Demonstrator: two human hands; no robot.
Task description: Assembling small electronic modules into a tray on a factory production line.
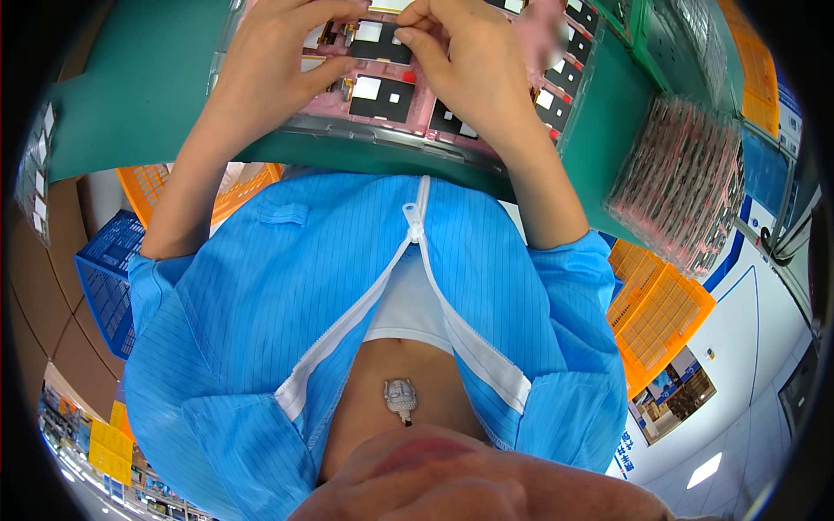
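A clear plastic tray (382, 136) with pink inside lies at the top of the view, holding several flat black parts with white squares. My left hand (276, 65) rests over its left side, thumb and index finger spread around the left end of one black part (380, 52). At that part's upper right corner is my right hand (469, 65), its thumb and index finger pinched together. Whatever may be between those fingertips is too small to make out. Another black part (380, 108) sits just below, nearer to me.
The tray stands on a green work surface (113, 130). To the right rises a tall stack of similar filled trays (682, 182), near a green metal frame (638, 39). Orange baskets (665, 304) and a blue basket (109, 282) are lower down at both sides.
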